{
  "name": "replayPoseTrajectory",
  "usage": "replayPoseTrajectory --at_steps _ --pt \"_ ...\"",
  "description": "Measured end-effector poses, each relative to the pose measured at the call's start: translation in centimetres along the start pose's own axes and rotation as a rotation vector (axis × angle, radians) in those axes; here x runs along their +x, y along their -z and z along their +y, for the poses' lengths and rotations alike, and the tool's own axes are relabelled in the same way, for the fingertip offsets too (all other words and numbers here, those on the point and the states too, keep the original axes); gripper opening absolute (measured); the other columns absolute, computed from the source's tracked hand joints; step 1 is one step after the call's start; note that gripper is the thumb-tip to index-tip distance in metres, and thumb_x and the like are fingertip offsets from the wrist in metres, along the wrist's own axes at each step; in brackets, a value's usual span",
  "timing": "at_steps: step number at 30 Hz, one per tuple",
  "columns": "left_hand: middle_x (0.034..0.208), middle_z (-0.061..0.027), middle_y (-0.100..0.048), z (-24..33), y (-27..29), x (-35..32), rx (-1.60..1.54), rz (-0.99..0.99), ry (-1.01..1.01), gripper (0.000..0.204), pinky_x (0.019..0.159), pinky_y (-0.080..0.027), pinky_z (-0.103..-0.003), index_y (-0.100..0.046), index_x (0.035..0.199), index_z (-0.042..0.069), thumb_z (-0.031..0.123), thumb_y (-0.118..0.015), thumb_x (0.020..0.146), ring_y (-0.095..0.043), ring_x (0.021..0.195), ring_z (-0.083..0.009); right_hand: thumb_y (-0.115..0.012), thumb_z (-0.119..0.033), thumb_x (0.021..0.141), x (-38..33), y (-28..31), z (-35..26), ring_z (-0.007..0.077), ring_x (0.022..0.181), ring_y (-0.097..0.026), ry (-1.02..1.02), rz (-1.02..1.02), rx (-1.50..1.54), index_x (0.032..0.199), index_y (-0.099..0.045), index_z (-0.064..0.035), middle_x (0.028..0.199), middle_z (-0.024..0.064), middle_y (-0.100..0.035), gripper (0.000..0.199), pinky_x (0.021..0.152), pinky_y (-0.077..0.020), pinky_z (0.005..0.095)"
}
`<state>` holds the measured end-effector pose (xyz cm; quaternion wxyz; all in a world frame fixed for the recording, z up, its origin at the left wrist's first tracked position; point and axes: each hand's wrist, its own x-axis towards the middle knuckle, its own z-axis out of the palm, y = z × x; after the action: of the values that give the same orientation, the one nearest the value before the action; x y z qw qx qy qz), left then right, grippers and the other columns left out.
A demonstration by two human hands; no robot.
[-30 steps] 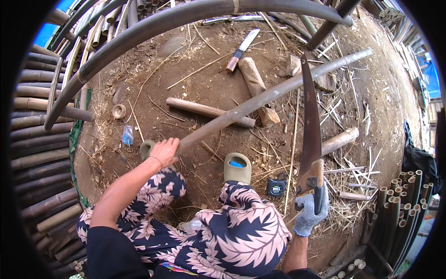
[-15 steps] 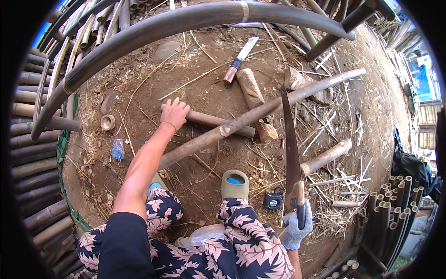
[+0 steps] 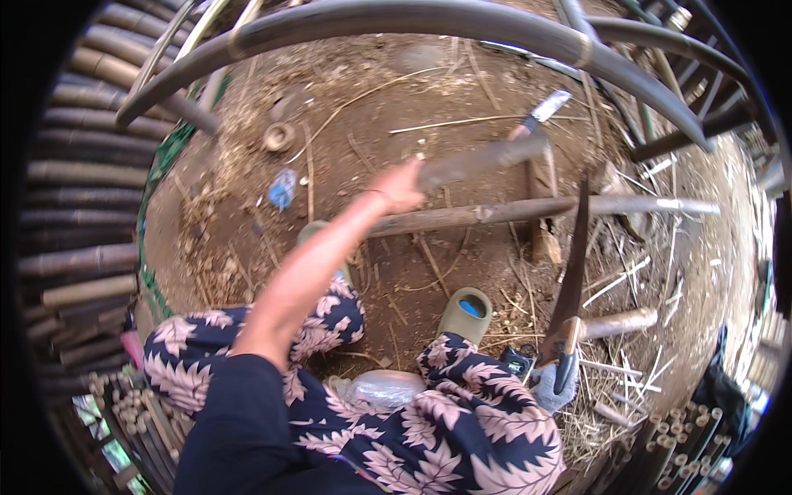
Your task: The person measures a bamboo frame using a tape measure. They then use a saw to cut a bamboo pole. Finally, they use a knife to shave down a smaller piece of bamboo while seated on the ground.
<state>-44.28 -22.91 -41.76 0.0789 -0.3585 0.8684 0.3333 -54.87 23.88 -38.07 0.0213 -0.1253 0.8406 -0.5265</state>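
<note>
My left hand grips one end of a short, thick bamboo piece, raised off the ground and blurred by motion. Just below it a long bamboo pole lies across a wooden block. On the right, my right hand, in a grey knitted glove, is closed round the wooden handle of a handsaw. The saw's dark blade points up and away, and in this view it crosses the pole. Beside the glove a black tape measure lies on the ground.
Past the block lies a knife with a bright blade. A bamboo ring and a clear plastic packet with blue lie to the left. A curved bamboo rail spans the far side. Cut bamboo and splinters lie right.
My left hand has lifted the short bamboo piece off the ground and swung its far end up past the pole. The whole view has shifted. The saw stays in my right hand.
</note>
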Motion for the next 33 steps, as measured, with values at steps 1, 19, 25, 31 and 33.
replayPoseTrajectory --at_steps 1,19,25,31,33 --pt "0.128 -0.0237 -0.060 1.3 -1.3 0.3 -0.023 -0.097 0.060 0.068 0.097 -0.049 -0.045 -0.048 0.135 0.005 0.029 -0.071 0.077 -0.060 0.117 -0.0365 -0.059 -0.002 0.082 0.1 0.1 -0.2 0.0133 0.065 -0.062 0.014 0.003 -0.021 0.134 -0.056 0.0045 0.098 0.0123 -0.070 0.053 0.061 -0.0504 0.0302" --pt "0.109 -0.0060 -0.066 -1.9 -6.8 -2.5 -0.021 0.071 0.059 0.044 0.093 -0.036 -0.048 -0.061 0.121 0.024 0.034 -0.078 0.082 -0.061 0.111 -0.0252 -0.060 -0.002 0.081 0.9 1.3 -1.3 0.0146 0.068 -0.064 0.162 -0.061 -0.336 0.133 -0.058 0.0044 0.100 0.0137 -0.070 0.052 0.064 -0.0513 0.0312" --pt "0.107 -0.0063 -0.066 -2.1 -6.9 -2.4 -0.021 0.047 0.077 0.041 0.094 -0.034 -0.048 -0.062 0.120 0.025 0.032 -0.076 0.083 -0.060 0.111 -0.0267 -0.060 -0.002 0.081 1.1 1.3 -2.1 0.0151 0.069 -0.064 0.188 -0.092 -0.378 0.132 -0.058 0.0043 0.100 0.0142 -0.071 0.052 0.064 -0.0516 0.0315" --pt "0.107 -0.0074 -0.066 -2.5 -8.0 -2.9 -0.071 0.036 0.079 0.044 0.096 -0.033 -0.049 -0.061 0.124 0.025 0.032 -0.076 0.083 -0.060 0.109 -0.0272 -0.061 -0.002 0.080 1.3 1.5 -2.6 0.0155 0.070 -0.065 0.207 -0.104 -0.406 0.132 -0.059 0.0043 0.101 0.0147 -0.071 0.052 0.065 -0.0519 0.0318" --pt "0.108 -0.0074 -0.066 -2.7 -8.1 -3.3 -0.065 0.056 0.078 0.044 0.096 -0.033 -0.049 -0.061 0.125 0.026 0.032 -0.076 0.084 -0.060 0.109 -0.0272 -0.061 -0.002 0.080 1.2 1.4 -2.7 0.0157 0.071 -0.065 0.217 -0.111 -0.410 0.131 -0.059 0.0043 0.101 0.0149 -0.071 0.052 0.066 -0.0520 0.0319"
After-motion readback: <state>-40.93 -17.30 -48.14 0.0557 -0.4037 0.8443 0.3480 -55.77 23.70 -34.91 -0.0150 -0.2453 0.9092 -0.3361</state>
